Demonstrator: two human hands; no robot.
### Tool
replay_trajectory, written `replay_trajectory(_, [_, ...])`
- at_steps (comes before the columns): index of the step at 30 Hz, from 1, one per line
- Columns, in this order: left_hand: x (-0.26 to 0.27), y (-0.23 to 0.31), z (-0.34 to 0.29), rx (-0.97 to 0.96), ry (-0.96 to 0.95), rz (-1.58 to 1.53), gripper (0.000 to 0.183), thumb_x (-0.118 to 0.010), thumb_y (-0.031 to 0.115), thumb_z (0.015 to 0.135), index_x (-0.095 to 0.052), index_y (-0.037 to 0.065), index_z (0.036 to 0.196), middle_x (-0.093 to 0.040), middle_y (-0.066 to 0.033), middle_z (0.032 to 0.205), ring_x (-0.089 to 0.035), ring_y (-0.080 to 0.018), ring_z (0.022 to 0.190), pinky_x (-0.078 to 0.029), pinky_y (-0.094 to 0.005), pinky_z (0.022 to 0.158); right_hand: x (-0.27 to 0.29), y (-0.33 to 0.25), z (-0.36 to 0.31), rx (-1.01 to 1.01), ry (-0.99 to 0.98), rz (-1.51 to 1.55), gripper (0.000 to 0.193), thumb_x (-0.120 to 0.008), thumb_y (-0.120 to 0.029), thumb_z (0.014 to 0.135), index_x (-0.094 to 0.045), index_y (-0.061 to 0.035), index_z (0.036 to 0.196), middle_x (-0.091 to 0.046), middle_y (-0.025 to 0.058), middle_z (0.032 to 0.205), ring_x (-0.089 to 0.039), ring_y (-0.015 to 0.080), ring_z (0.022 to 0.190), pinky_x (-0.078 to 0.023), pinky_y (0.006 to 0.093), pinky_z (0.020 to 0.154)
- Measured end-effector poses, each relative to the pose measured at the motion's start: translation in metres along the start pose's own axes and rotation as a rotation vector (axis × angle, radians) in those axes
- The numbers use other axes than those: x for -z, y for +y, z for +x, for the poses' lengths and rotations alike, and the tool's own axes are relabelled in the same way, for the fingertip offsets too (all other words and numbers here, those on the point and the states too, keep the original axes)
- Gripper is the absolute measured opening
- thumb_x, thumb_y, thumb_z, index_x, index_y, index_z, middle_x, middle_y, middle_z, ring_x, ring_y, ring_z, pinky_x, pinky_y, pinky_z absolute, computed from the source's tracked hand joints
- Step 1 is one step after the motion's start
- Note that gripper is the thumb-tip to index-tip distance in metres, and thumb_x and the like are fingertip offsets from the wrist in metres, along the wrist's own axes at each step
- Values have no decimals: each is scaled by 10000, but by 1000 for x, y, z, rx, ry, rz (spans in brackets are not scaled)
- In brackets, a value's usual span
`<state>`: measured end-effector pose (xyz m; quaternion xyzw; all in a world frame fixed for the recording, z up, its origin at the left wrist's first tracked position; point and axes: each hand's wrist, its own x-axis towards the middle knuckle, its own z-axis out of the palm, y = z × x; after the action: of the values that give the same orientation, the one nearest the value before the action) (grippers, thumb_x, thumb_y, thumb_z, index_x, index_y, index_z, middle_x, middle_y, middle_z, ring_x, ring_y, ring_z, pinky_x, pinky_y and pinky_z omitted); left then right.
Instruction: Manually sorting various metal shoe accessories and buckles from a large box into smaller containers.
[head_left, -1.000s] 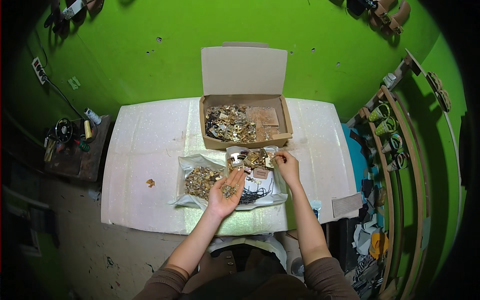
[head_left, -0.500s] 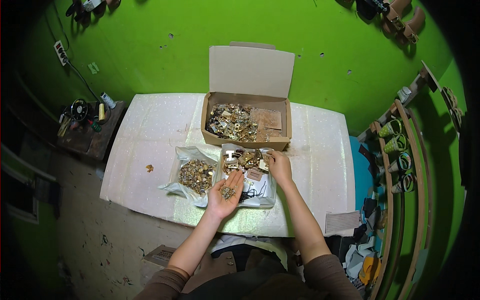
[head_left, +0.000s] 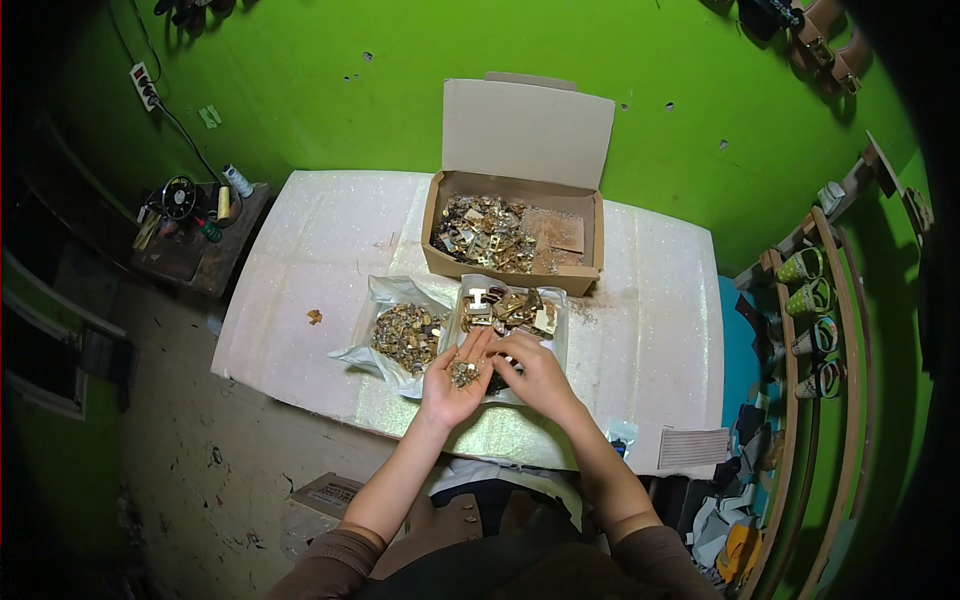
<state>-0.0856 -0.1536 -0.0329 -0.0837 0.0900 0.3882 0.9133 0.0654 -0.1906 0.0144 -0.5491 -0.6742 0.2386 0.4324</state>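
My left hand (head_left: 450, 402) lies palm up, fingers stretched out, cradling a small heap of shiny metal fittings (head_left: 464, 374). Close beside its fingers is my right hand (head_left: 538, 376), its fingers bent and drawn together; whatever they pinch is too small or hidden to tell. Both hands are over the near part of a white tray (head_left: 562, 335), where larger gold and silver buckles and metal plates (head_left: 510, 308) are heaped. Left of the tray, an open pale plastic bag (head_left: 385, 292) holds many small gold and silver pieces (head_left: 405, 335).
Behind the tray stands an open cardboard box (head_left: 512, 280) full of mixed metal hardware. The table (head_left: 660, 340) has a pale glittery cover, with a striped card (head_left: 693, 447) near its right corner. A rack (head_left: 838, 330) with green sandals is at right; a small table (head_left: 190, 255) holds thread spools.
My right hand has come from the tray's far right side toward me and leftward, to my left fingers. My left hand still holds its fittings. The whole view has shifted slightly.
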Motion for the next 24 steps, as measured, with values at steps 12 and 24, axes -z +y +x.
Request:
replay_trajectory(12, [-6,46,-7,-5,65,98,437,-254,212,902,-286,12,1289,-332,-127,1326,-316,-224,1219,-237,-356,1013,-57,-25,19,18,-123,-229,204,-605,-123,690,-602,-62,885,-554,93,858,-532,263,824,-448,337,708])
replay_trajectory(24, [-25,126,-20,13,68,-36,421,-282,179,892,-304,46,1291,-295,-83,1357,-243,-188,1269,-252,-343,1011,-90,-24,51,-584,140,579,213,-550,-104,807,-572,0,992,-595,23,799,-512,57,696,-414,180,634])
